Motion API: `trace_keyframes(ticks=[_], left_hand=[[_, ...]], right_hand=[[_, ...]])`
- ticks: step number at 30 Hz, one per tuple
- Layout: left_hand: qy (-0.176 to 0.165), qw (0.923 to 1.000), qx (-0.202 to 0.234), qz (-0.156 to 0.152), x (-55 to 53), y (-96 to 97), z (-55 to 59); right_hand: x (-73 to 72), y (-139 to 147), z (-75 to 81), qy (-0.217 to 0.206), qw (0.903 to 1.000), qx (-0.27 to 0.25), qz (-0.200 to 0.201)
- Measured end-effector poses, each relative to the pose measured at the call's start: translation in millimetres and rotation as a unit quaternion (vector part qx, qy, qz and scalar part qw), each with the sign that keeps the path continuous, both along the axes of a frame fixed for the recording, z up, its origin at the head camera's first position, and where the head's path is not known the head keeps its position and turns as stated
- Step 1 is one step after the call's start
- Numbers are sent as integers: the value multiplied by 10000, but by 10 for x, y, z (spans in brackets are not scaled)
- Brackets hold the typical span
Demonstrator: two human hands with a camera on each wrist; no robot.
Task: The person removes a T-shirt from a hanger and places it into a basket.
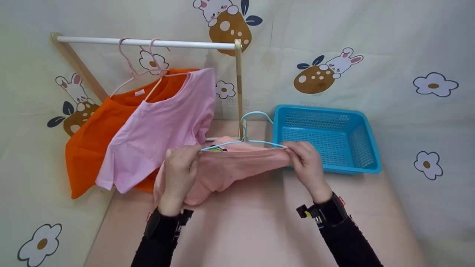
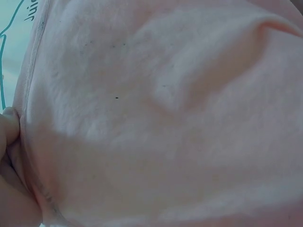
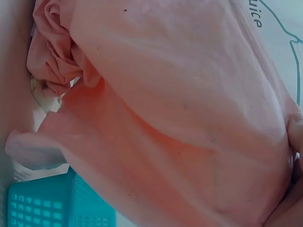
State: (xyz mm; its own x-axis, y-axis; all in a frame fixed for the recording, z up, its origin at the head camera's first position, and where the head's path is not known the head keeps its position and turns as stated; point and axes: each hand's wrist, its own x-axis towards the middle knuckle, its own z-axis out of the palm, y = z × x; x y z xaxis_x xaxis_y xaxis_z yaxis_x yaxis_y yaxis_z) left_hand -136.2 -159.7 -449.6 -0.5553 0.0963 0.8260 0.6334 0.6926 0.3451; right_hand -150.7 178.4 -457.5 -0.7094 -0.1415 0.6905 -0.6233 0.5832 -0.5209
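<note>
A peach-pink shirt (image 1: 230,167) is stretched between both hands in the head view, with a light blue hanger (image 1: 245,138) along its neckline. My left hand (image 1: 180,172) pinches the shirt and the hanger's left end. The right hand (image 1: 306,163) pinches the opposite end of the neckline and hanger. The hanger's hook stands up between the hands. In the left wrist view the shirt (image 2: 156,118) fills most of the picture, with thumb and fingers gripping its edge. From the right wrist, the shirt (image 3: 189,109) hangs in folds below the fingers.
A rack with a white rail (image 1: 185,43) stands at the back left. On it hang an orange shirt (image 1: 87,148) and a lilac-pink shirt (image 1: 159,122), on pink hangers. A blue basket (image 1: 374,148) sits at the right on the pink-covered table (image 1: 241,237), against a patterned backdrop.
</note>
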Motion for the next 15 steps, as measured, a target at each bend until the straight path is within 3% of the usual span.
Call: trace_keyframes(ticks=[15], left_hand=[[-284,9987,-401,-108,62,158,115]], right_hand=[[38,-58,-11,45,9998,143,-95]])
